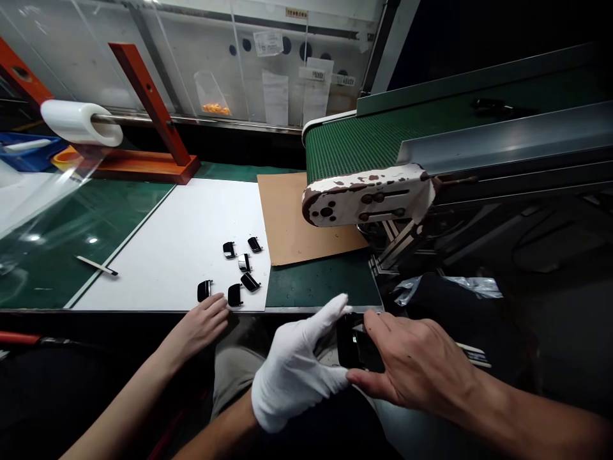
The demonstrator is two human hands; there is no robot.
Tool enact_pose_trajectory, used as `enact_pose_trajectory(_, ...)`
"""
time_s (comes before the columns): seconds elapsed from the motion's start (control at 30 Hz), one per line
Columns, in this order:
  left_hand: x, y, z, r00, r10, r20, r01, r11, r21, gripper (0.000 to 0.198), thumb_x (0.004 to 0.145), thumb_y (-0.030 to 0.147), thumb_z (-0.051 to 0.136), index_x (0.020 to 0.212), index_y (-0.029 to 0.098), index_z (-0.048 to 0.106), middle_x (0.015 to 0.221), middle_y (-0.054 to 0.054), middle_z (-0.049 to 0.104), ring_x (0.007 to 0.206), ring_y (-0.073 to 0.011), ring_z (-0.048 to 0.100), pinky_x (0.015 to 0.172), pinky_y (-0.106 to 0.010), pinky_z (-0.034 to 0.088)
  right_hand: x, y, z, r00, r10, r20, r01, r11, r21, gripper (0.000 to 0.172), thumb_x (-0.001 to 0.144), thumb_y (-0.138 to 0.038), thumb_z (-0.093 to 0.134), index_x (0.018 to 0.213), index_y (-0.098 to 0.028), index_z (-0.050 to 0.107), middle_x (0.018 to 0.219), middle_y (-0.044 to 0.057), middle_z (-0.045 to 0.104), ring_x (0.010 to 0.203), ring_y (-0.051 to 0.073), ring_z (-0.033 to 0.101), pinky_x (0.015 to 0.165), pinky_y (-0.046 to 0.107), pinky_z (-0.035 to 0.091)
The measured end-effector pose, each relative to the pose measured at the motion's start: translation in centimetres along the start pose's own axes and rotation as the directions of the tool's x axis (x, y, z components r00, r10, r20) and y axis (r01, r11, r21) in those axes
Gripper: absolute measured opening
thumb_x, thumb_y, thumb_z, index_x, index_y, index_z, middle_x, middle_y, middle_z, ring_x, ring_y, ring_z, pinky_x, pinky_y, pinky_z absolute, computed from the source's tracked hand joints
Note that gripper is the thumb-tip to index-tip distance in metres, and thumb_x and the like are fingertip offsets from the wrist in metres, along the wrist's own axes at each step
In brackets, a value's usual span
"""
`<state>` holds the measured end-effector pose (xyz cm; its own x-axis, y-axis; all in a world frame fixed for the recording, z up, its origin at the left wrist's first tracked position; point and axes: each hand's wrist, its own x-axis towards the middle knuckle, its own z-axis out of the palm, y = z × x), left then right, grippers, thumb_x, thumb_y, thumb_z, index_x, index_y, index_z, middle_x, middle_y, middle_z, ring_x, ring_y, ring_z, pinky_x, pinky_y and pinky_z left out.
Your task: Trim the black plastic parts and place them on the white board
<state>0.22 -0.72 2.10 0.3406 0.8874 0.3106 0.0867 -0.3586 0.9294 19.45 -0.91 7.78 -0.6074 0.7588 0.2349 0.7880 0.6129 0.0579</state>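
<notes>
My left hand [301,364], in a white glove, grips a glossy black plastic part [348,338] by its left side, thumb and fingers at opposite edges. My bare right hand [416,358] closes on the same part from the right, its fingers hiding much of it. Both hands are just off the bench's front edge. A pale stick with a dark marked end [474,354] shows behind my right hand; whether I hold it cannot be seen. Several smaller glossy black parts [234,294] lie on the white sheet [172,249] to the left.
Another person's hand [207,322] rests at the bench edge by the small parts. A green conveyor belt [354,147] ends over a brown cardboard sheet [287,220]. At left stand a plastic film roll [81,121] on an orange stand [153,108] and a thin white stick [97,266].
</notes>
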Motion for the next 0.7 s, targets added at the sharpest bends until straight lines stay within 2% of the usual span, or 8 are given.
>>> enact_pose_trajectory(0.17,-0.1,-0.5,1.1,0.999,-0.012,-0.031,0.009,0.996,-0.093,0.076,0.072,0.038,0.079,0.140,0.032,0.045,0.125,-0.003,0.066,0.108,-0.0278,0.067,0.100,-0.039,0.056,-0.1,0.3,0.3,1.000,-0.010,0.011,0.010,1.000,-0.020,0.070,0.092,-0.069,0.014,0.070,-0.016,0.055,0.053,0.004,0.056,0.041,0.019,0.058,0.041,0.032,0.020)
enact_pose_trajectory(0.27,-0.1,-0.8,1.8,0.997,-0.060,-0.044,0.051,0.983,-0.178,0.074,0.073,0.040,0.078,0.139,0.032,0.047,0.123,-0.001,0.067,0.108,-0.0286,0.067,0.097,-0.038,0.057,-0.2,0.4,0.4,1.000,-0.002,0.019,0.002,0.999,-0.034,0.071,0.092,-0.069,0.013,0.069,-0.017,0.055,0.052,0.004,0.056,0.042,0.020,0.059,0.041,0.033,0.019)
enact_pose_trajectory(0.37,0.0,-0.9,2.4,0.992,-0.108,-0.070,0.086,0.962,-0.259,0.076,0.069,0.039,0.081,0.137,0.027,0.050,0.122,-0.003,0.068,0.109,-0.0299,0.067,0.097,-0.038,0.057,-0.3,0.5,0.7,0.998,0.019,0.059,-0.017,0.999,-0.041,0.073,0.093,-0.067,0.011,0.071,-0.016,0.057,0.054,0.006,0.058,0.045,0.021,0.060,0.042,0.032,0.017)
enact_pose_trajectory(0.5,0.1,-0.8,2.5,0.986,-0.137,-0.094,0.104,0.952,-0.289,0.076,0.065,0.031,0.085,0.133,0.017,0.054,0.121,-0.010,0.068,0.109,-0.0289,0.066,0.099,-0.036,0.055,-0.4,0.4,0.9,0.996,0.001,0.091,0.003,0.999,-0.040,0.070,0.096,-0.062,0.010,0.071,-0.016,0.057,0.054,0.005,0.057,0.045,0.020,0.059,0.041,0.031,0.016)
enact_pose_trajectory(0.6,0.3,-0.6,2.3,0.980,-0.163,-0.116,0.121,0.944,-0.307,0.078,0.063,0.030,0.086,0.133,0.014,0.055,0.120,-0.012,0.069,0.109,-0.0284,0.067,0.100,-0.035,0.055,-0.1,0.3,0.8,0.999,-0.019,0.040,0.021,0.998,-0.062,0.068,0.097,-0.058,0.011,0.070,-0.016,0.056,0.054,0.004,0.056,0.044,0.018,0.057,0.041,0.030,0.017)
enact_pose_trajectory(0.7,0.7,-0.4,2.1,0.981,-0.146,-0.131,0.094,0.936,-0.340,0.083,0.063,0.037,0.086,0.136,0.015,0.053,0.120,-0.013,0.068,0.109,-0.0288,0.066,0.101,-0.036,0.053,0.6,0.3,0.2,0.999,-0.015,-0.049,0.009,0.993,-0.118,0.067,0.096,-0.061,0.013,0.067,-0.017,0.055,0.052,0.004,0.053,0.040,0.018,0.053,0.041,0.031,0.017)
